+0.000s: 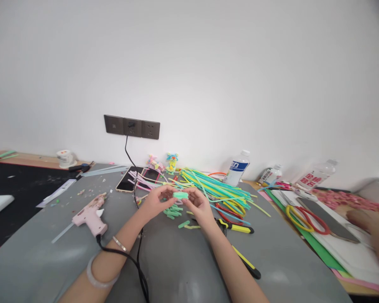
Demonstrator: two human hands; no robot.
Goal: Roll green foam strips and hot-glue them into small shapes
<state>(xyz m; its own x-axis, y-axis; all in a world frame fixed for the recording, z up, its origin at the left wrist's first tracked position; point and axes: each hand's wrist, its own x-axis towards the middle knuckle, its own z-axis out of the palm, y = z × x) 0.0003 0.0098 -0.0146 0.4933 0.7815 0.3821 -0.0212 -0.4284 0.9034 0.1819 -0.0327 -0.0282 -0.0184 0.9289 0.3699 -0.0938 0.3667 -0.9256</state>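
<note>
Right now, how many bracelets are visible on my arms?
2, both on your left forearm: a slim bracelet nearer your left hand, and a thick, pale bangle farther back. None shows on your right forearm.

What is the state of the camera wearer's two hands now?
Left hand: closed, holding one end of a green piece.
Right hand: closed, holding its other end.

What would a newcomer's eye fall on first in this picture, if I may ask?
Probably the small green piece held between the left hand and the right hand, near the picture's middle. Beyond it to the right, a bright heap of green and yellow strips spreads across the gray table. The pink glue gun also stands out, lying left of the hands.
</note>
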